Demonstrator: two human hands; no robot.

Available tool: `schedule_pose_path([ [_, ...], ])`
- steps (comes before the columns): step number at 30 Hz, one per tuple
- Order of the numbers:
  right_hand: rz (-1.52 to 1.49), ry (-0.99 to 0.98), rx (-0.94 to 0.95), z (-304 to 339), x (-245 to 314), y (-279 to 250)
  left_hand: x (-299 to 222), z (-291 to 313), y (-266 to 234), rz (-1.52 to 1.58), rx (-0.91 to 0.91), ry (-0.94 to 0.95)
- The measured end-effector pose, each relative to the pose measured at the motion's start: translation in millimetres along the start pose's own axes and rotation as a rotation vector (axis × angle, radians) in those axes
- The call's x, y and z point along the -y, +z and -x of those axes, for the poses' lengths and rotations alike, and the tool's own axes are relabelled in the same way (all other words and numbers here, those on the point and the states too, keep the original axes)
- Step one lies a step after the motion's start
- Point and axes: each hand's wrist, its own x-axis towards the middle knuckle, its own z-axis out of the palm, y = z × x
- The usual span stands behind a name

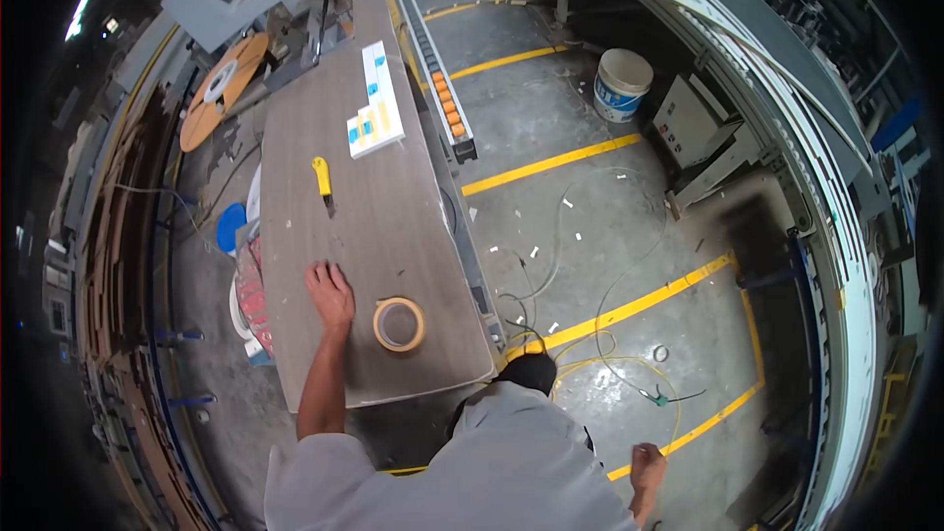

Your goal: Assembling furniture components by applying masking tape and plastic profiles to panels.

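The tape roll (420, 323) lies flat on the brown, wood-grained worktop (295, 216), toward the near edge and between the two long sides. It is a round ring with a yellow-orange rim and a duller, brownish middle (whether that is core or bare worktop is too small to tell). Its outline looks even and nearly circular.

The left hand (330, 293) rests palm down just beside the roll, apart from it and closer to the worktop's left edge, its fingers extended and slightly parted. The right hand (648, 467) hangs over the floor (629, 374), beyond the near right corner; its fingers look curled, but I cannot tell whether they hold anything.

Farther up the worktop, nearer the left edge, lies a yellow-handled tool (323, 177), its dark end toward the near edge. Close to the right edge, farther still, lies a stepped white piece (389, 130) with blue and pale yellow patches.
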Motion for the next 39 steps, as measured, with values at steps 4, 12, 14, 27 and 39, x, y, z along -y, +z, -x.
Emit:
schedule_pose_path([
  [4,0.071,-0.179,0.156,-72.0,57.9,0.4,-7.8,-7.5,1.0,-0.012,0.009,0.008],
  [12,0.146,-0.400,0.235,-247.4,172.5,-11.0,-19.5,-91.4,-1.1,-0.127,0.165,-0.424],
  [14,0.180,-0.443,0.241,-297.8,185.3,-4.4,-20.0,-118.0,16.7,-0.200,0.027,-0.407],
  [27,0.213,-0.562,0.488,-505.1,314.9,62.1,-53.1,-167.0,104.3,-0.436,-0.013,-0.644],
  [39,-0.169,-1.543,0.517,-587.7,709.1,157.5,-334.2,-263.1,162.6,0.093,0.210,-0.079],
])
